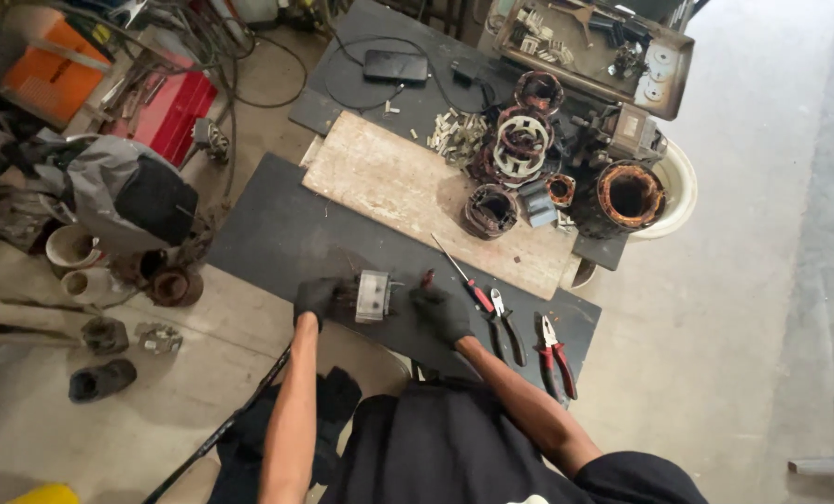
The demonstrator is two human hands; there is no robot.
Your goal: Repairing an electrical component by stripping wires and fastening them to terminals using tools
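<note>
Hands, both in dark gloves, lower centre of frame. Left hand (318, 299) closed on the dark, wound end of a small motor (370, 296); right hand (442, 313) closed on its other end, where a reddish bit shows, too small to identify. The grip from both sides appears meant to steady the motor, which sits on the near edge of the black table (277, 233).

Tools, just right of the right hand, laid side by side within reach: red-handled screwdriver (459, 273), shaft pointing up-left; black-handled cutters (505, 322); red-handled pliers (557, 355).

Board (398, 191), pale wood, centre of frame, lying across the table as a work surface.

Stators (519, 140), several, with copper windings, heaped at the board's far right end; a large rusty one (630, 194) beside a white bucket (680, 187).

Tray (673, 79), upper right, holding small parts and discs.

Black box (395, 65) with cable, upper centre.

Floor, left of frame: red case (169, 112), orange crate (48, 79), cups (71, 247) and scrap parts.
</note>
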